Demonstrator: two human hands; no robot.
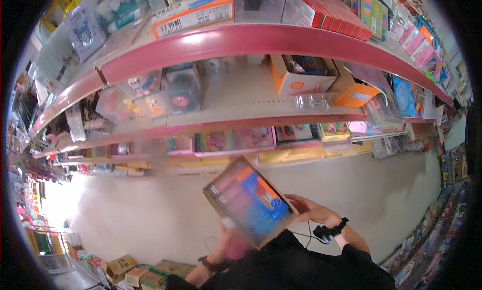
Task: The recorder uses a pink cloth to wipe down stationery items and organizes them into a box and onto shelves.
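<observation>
I hold a shallow cardboard box (212,200) in front of my body, tilted, with its open top facing up. Inside it lie blue and orange printed packs (268,196); the near part is blurred. My right hand (314,211) grips the box's right edge, fingers beneath and thumb at the side. At the lower left side, my left hand (226,239) supports the box and is partly blurred. A blurred pink patch shows beside it, and I cannot tell what it is. Both wrists wear black bands.
Shelves with pink front edges (226,41) cross ahead, carrying a boxed stapler (194,15), red boxes (331,15), clear-packed toys (145,98) and an orange-white carton (305,83). Pale floor (131,211) lies below. Cardboard cartons (122,267) stand at lower left; stocked shelving (433,245) runs along the right.
</observation>
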